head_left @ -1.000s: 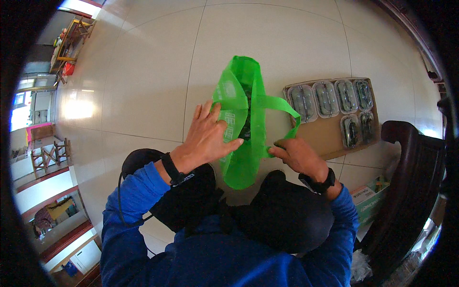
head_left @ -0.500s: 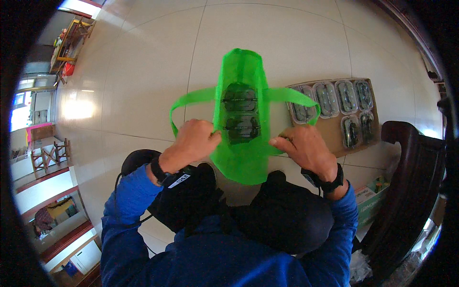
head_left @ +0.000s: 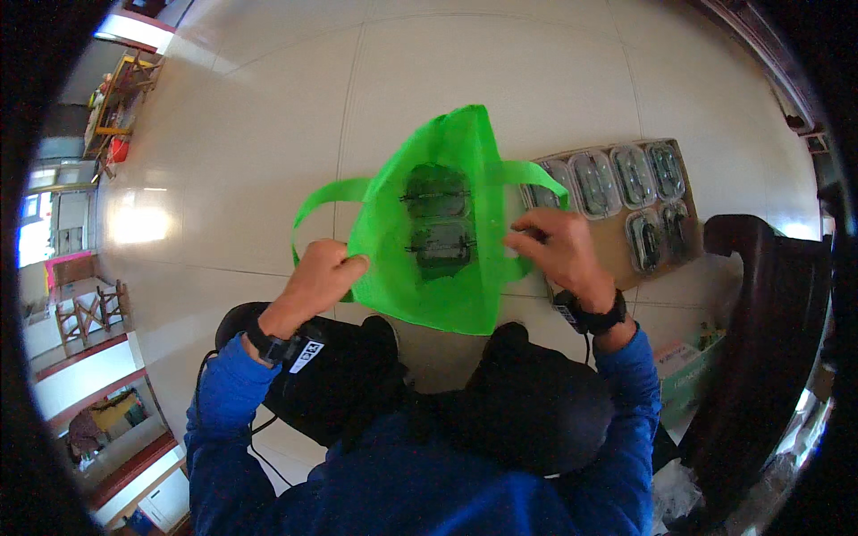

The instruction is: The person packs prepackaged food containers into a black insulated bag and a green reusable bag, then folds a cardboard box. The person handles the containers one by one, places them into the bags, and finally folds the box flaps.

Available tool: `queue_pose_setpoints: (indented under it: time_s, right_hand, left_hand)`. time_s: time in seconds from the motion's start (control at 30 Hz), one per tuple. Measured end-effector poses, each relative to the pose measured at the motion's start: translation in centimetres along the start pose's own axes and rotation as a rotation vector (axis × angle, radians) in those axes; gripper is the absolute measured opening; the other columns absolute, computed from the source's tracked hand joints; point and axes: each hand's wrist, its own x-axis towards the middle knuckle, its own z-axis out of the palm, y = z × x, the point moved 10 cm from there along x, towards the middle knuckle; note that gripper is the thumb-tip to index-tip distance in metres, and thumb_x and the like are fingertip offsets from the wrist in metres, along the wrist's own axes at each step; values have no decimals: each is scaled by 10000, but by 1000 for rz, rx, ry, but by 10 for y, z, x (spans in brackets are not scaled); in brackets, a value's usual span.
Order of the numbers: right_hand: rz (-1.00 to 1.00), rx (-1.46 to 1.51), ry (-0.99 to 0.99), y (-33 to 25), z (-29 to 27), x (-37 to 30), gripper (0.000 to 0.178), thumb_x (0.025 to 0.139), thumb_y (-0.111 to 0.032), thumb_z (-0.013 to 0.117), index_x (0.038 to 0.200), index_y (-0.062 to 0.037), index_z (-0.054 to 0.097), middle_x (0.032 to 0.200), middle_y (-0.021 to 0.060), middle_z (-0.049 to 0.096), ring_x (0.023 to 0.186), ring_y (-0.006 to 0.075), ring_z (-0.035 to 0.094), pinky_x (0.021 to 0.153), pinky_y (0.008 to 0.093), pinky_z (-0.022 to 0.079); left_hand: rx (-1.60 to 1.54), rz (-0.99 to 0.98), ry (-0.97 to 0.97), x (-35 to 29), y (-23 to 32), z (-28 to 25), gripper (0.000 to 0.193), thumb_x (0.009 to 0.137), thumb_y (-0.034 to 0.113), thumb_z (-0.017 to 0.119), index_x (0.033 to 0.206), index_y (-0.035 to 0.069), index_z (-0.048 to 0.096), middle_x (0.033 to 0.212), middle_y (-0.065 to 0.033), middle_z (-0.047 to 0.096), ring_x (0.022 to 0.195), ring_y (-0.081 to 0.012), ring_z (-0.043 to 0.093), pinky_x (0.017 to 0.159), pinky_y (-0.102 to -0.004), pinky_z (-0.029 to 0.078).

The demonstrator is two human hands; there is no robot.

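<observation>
A green fabric bag (head_left: 384, 268) stands on the floor in front of me, its mouth spread wide and facing up. Inside lie two clear-lidded plastic containers (head_left: 440, 246) with dark contents, one nearer me than the other. My left hand (head_left: 323, 279) is closed on the bag's left rim, below the left handle (head_left: 326, 192). Just beyond the right side of the bag is my right hand (head_left: 561, 255), fingers loosely curled and a gap between thumb and forefinger. It is within the loop of the right handle (head_left: 536, 176); contact with the bag is hard to make out.
To the right, a shallow cardboard tray (head_left: 608, 246) holds several similar containers (head_left: 633, 174). A dark wooden chair or furniture piece (head_left: 751, 313) stands at the right, with a green box (head_left: 688, 380) beside it. My knees flank the bag's near side.
The bag's mouth has widened, its left side drawn to the left by my left hand. My right hand's thumb and forefinger have parted near the right rim. The view has shifted slightly.
</observation>
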Motion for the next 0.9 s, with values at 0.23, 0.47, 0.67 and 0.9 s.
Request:
queue_pose_setpoints:
  time_s: [0.23,0.47,0.67,0.9]
  right_hand:
    - [253,421,845,148,-105,-77,177,974,-198,672,959,-22,680,761,-19,591,663,97,552,584,263,451]
    - [744,940,622,320,28,-121,237,957,-315,716,975,-87,654,806,-20,585,706,116,578,585,270,463]
    - [720,1042,695,343,45,-103,259,957,-332,724,958,-91,628,850,18,608,712,148,599,601,292,504]
    - [762,950,756,333,34,-98,304,941,-370,738,940,-84,637,831,21,630,705,128,601,584,302,504]
  left_hand:
    - [-130,-113,-69,0,-13,6,407,887,230,627,690,-106,509,544,-125,335,515,-122,429,483,-399,340]
    - [-95,-159,-71,-3,-11,7,402,906,236,618,694,-97,543,533,-76,372,525,-104,442,483,-375,344]
    - [-99,-147,-60,-8,-10,9,400,918,237,615,706,-95,545,532,-67,388,527,-106,439,486,-370,345]
    - [-31,-100,-84,-4,-8,7,410,905,250,625,701,-91,527,541,-91,355,525,-120,400,487,-385,334]
